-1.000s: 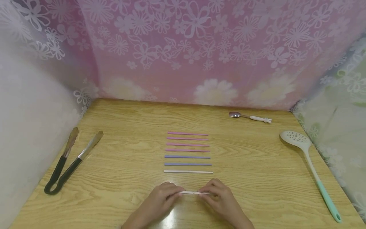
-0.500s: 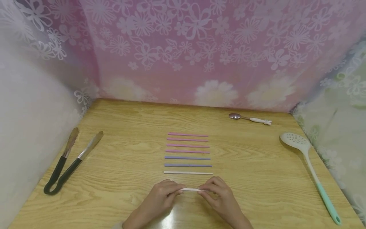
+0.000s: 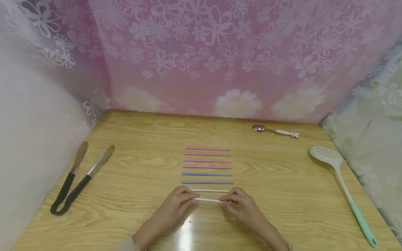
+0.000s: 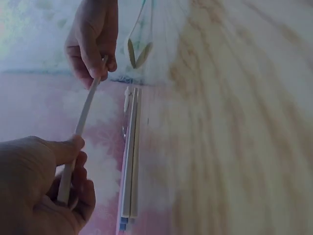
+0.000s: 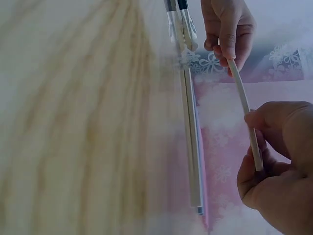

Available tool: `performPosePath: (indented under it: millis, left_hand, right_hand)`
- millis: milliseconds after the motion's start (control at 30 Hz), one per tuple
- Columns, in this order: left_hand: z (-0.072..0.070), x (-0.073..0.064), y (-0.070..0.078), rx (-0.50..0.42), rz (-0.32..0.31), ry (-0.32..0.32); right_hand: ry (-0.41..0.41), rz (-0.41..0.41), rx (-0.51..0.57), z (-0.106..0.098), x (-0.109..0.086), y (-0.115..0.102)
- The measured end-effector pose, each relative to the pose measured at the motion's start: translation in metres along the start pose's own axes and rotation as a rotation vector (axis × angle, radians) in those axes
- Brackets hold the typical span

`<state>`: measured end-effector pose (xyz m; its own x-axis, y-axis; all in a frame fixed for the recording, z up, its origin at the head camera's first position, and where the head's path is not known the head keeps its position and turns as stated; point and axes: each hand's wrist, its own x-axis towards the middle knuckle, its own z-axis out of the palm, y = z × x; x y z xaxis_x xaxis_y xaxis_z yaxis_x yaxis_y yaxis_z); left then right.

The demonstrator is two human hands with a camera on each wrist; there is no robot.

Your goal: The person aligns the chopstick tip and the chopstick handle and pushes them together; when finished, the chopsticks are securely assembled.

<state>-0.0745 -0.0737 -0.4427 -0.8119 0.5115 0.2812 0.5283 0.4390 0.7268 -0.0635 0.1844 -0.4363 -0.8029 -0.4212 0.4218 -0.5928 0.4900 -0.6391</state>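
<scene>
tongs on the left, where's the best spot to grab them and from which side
Grip the tongs by the two black handles just above the closed loop end, coming down from above. They lie flat on the table with the metal tips splayed away toward the curtain, so one hand can close round both handles there.

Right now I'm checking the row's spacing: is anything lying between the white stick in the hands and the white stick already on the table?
Nothing visible: only bare table separates the held white stick from the laid white stick.
</scene>
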Motion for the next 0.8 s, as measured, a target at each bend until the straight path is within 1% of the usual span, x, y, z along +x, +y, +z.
performPosePath:
  millis: [100,233,333,433,500,667,800]
  left_hand:
    - [0.001,0.002,-0.002,0.04,-0.05,-0.007]
    - [0.005,0.005,-0.007,0.093,-0.091,-0.016]
    - [0.008,0.007,-0.011,0.099,-0.102,-0.032]
    - [0.011,0.009,-0.012,0.087,-0.119,-0.052]
    - [0.011,0.009,-0.012,0.076,-0.126,-0.06]
    - [0.014,0.011,-0.012,0.098,-0.114,-0.066]
    - [0.015,0.011,-0.013,0.124,-0.106,-0.066]
  right_hand:
    - [-0.043,0.048,-0.01,0.001,0.002,0.005]
    - [-0.11,0.109,-0.019,0.001,0.005,0.012]
    - [-0.149,0.164,-0.038,0.0,0.008,0.016]
    - [-0.167,0.207,-0.067,-0.002,0.01,0.018]
    - [-0.178,0.234,-0.076,-0.002,0.01,0.019]
    - [-0.223,0.309,-0.061,-0.002,0.011,0.02]
    - [-0.24,0.325,-0.059,-0.001,0.011,0.022]
